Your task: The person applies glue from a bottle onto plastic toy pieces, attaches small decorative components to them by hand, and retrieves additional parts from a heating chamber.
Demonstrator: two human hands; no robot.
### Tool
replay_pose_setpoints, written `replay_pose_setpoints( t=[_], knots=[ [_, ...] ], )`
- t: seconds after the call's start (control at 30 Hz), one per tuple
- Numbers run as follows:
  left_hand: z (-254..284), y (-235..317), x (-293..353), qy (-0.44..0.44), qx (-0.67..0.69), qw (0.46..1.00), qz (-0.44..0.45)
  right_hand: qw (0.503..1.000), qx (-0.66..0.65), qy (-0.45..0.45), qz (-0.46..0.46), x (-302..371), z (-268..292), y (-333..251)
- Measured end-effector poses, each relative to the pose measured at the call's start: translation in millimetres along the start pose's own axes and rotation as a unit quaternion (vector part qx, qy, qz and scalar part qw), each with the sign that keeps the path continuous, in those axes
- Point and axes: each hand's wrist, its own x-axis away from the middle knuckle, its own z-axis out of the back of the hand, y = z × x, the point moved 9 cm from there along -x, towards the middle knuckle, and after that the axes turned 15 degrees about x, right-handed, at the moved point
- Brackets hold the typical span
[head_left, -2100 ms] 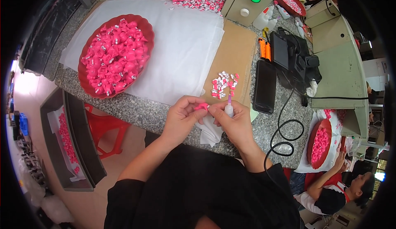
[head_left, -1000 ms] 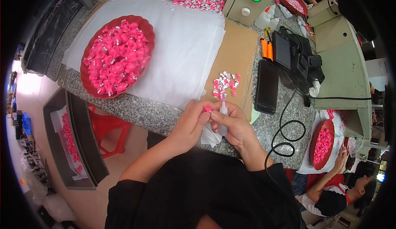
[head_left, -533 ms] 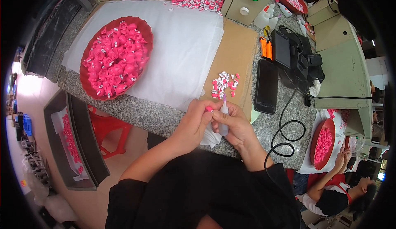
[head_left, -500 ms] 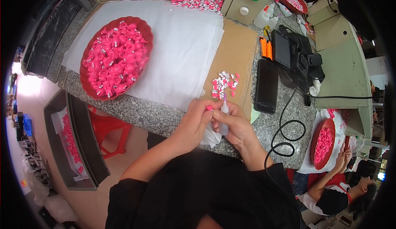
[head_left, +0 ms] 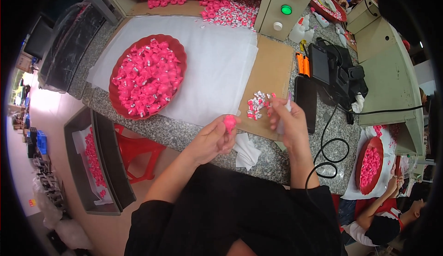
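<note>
Between the fingertips of my left hand (head_left: pixel 208 141) is a small pink moulded figure (head_left: pixel 229 122), held above the front edge of the table. My right hand (head_left: pixel 294 123) keeps a slim white squeeze bottle (head_left: pixel 280 128) in its grip, the narrow purplish tip pointing up past the fingers. The thumb and forefinger of that hand are over a little pile of white and pink pieces (head_left: pixel 256 104) on the cardboard; whether they pinch one I cannot tell. A crumpled white cloth (head_left: pixel 246 151) lies between my two hands at the table edge.
At left, a red scalloped bowl (head_left: pixel 183 80) heaped with pink figures stands on white paper (head_left: pixel 217 67). Right of the cardboard (head_left: pixel 272 64) lie a black phone (head_left: pixel 304 100), orange tools (head_left: pixel 302 65) and a corded black device (head_left: pixel 319 64). A co-worker (head_left: pixel 376 219) sits at far right.
My hands have moved apart. The right one, still with the bottle, has gone right to the small pieces; the left keeps the pink figure, now more visible. The whole view has shifted slightly.
</note>
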Motion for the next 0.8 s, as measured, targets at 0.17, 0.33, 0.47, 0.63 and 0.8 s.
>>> replay_pose_setpoints(
  t=[0.17, 0.33, 0.47, 0.63, 0.8],
  knots=[
    [2.3, 16.0, 3.1, 0.007, -0.045, 0.999, -0.022, 1.000, 0.025, 0.009, -0.001, -14.3, -4.8, -16.4],
    [-19.1, 86.4, 24.4, 0.109, -0.498, 0.840, -0.189, 0.995, 0.069, -0.068, -0.034, -19.4, -41.0, 3.7],
    [-59.8, 172.0, 59.2, 0.213, -0.799, 0.406, -0.389, 0.997, 0.052, -0.031, -0.043, -17.2, -24.3, -5.0],
    [-30.7, 226.7, 57.3, 0.254, -0.864, 0.281, -0.333, 0.999, -0.004, -0.047, -0.022, -14.3, -19.5, -7.4],
    [21.8, 283.4, 56.5, 0.347, -0.783, 0.431, -0.285, 0.997, -0.031, -0.065, -0.030, -14.9, -20.1, -3.3]
  ],
)
